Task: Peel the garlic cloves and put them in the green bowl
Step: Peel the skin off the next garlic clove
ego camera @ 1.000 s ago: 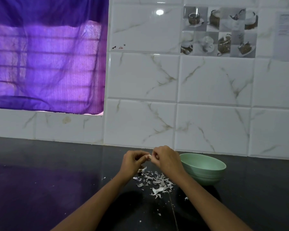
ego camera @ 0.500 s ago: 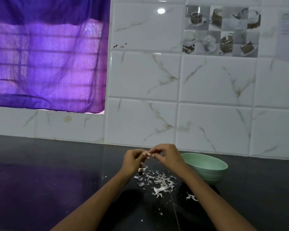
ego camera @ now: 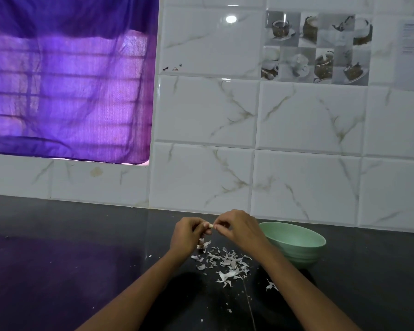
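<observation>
A purple curtain (ego camera: 67, 87) hung at far left above the dark surface (ego camera: 58, 271). The left hand (ego camera: 189, 236) pinched a garlic clove (ego camera: 210, 226) in curled fingers; the right hand (ego camera: 237, 226) pinched the clove's other end. Peel scraps (ego camera: 225, 261) lay on the surface beneath both hands. The green bowl (ego camera: 296, 244) stood just right of the right hand.

Purple curtain (ego camera: 67, 91), marble-veined wall tiles (ego camera: 308, 115), dark counter (ego camera: 58, 271)
</observation>
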